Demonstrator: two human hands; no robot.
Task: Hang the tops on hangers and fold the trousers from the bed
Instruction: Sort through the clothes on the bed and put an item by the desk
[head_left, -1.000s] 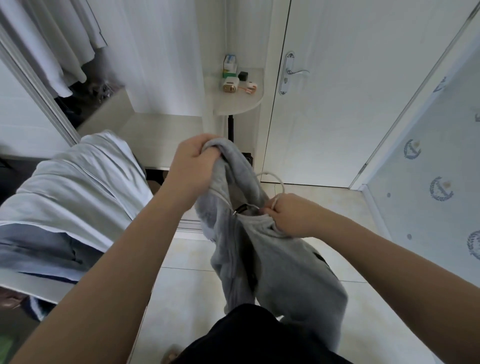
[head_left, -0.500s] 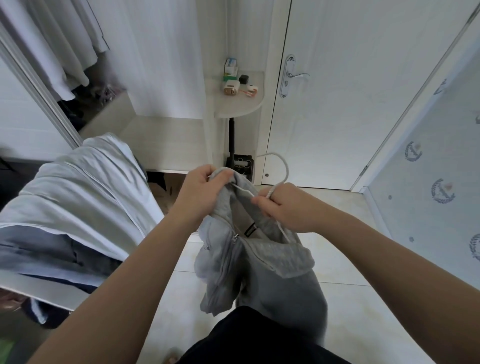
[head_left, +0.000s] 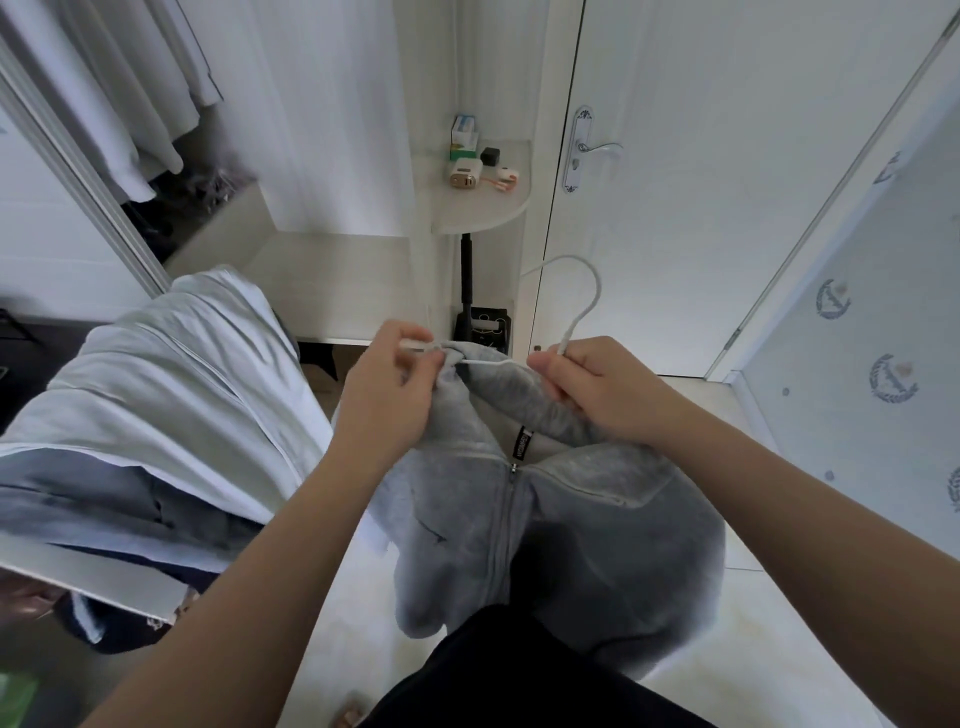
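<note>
The neck label (head_left: 522, 442) of the grey top (head_left: 597, 519) bears illegible lettering.

One top (head_left: 597, 509), one hanger (head_left: 581, 322)

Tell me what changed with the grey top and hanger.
The hook of the white hanger has come up clear above the right hand gripping its neck. The left hand has lowered, drawing a shoulder of the grey top over the hanger's end. Grips and the pale clothes unchanged.
</note>
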